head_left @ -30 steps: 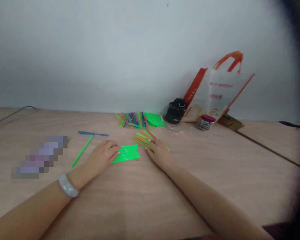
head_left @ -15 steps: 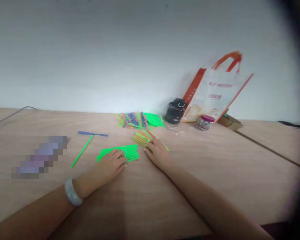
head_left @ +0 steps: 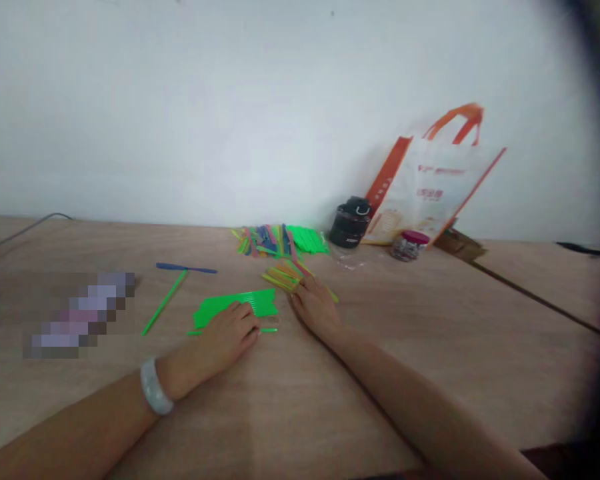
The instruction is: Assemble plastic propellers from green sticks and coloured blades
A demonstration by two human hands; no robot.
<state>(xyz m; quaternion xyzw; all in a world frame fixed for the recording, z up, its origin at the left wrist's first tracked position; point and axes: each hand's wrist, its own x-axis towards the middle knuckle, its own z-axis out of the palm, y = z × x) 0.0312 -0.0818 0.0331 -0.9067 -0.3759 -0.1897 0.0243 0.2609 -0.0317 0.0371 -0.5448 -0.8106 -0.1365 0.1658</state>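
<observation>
We rest our left hand [head_left: 225,335] flat on a single green plastic stick [head_left: 267,330] beside a green stick bundle [head_left: 237,303]; our right hand [head_left: 315,308] touches mixed coloured sticks [head_left: 285,275] on the wooden table [head_left: 430,320].

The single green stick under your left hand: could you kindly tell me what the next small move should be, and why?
Probably pinch that single green stick with the left hand and lift it off the table. It lies apart from the flat row of green sticks, right under that hand, while the right hand rests on the mixed-colour sticks.
</observation>
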